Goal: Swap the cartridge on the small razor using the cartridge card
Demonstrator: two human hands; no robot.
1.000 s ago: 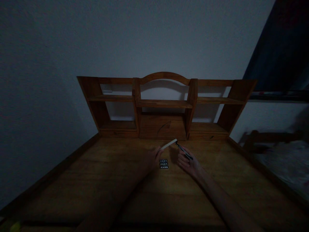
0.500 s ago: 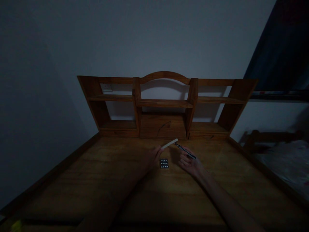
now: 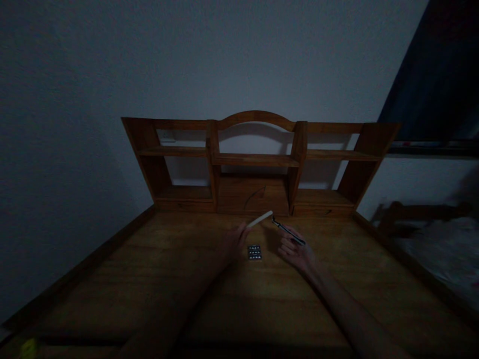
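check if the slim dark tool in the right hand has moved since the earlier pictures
Yes, slightly: against the brown wooden shelf unit, the rear end of the slim dark tool has shifted right, while its tip has barely moved.

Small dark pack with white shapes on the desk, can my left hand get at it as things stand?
Likely yes: the dark pack lies just beside the left hand, with nothing visible between them, though that hand's grip on the pale stick may hinder it.

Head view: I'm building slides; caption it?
Left hand holds pale stick, right hand slim tool, over wooden desk.
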